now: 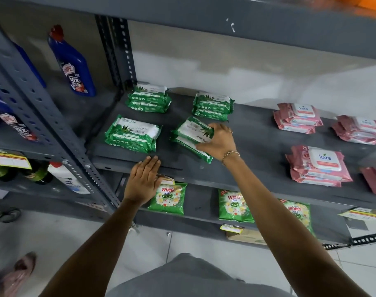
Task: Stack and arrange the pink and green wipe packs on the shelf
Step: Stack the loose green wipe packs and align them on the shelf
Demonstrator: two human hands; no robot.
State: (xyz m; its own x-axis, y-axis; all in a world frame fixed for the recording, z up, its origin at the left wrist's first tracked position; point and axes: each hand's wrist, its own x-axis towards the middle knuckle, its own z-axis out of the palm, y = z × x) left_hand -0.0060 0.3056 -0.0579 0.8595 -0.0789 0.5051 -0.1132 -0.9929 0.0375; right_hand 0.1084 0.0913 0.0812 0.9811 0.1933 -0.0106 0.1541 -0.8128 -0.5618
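Note:
Green wipe packs lie in small stacks on the grey shelf [258, 138]: one stack at the back left [149, 97], one at the back middle [212, 105], one at the front left [132, 136]. My right hand [219, 141] grips a tilted stack of green packs [189, 133] near the shelf's front. My left hand [143, 183] rests flat on the shelf's front edge, holding nothing. Pink wipe packs sit in stacks to the right: back [297, 118], far right [360, 129], front [320, 168], with another [375, 181] cut off by the frame edge.
Blue cleaner bottles [73, 65] stand on the neighbouring shelf to the left, behind a perforated metal upright [43, 116]. Green detergent pouches [169, 198] lie on the shelf below. An upper shelf [204, 16] overhangs. Bottles [62, 176] stand lower left.

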